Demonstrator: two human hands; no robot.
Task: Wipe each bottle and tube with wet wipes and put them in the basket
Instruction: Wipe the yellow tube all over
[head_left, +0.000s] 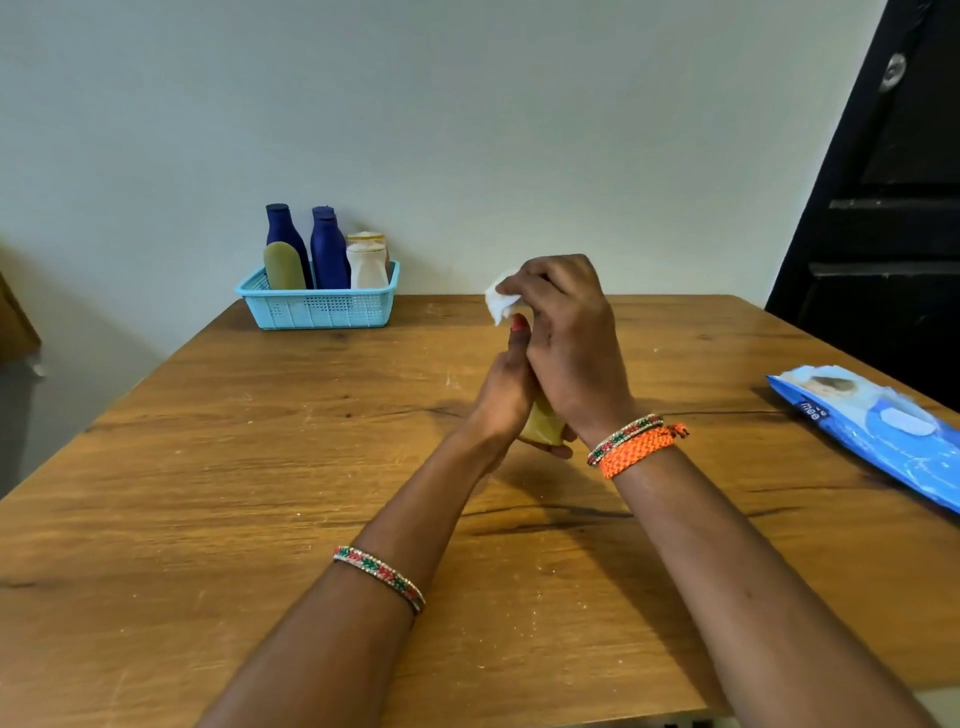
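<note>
Gripping olive tube (543, 425), left hand (506, 395), right hand (563, 332) pinching wipe (501, 301)

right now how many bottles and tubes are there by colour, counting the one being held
dark blue bottles in the basket: 2
white bottles in the basket: 1
olive tubes: 2, one in the basket, one held in the left hand while the right hand holds a wet wipe to it
total: 5
</note>
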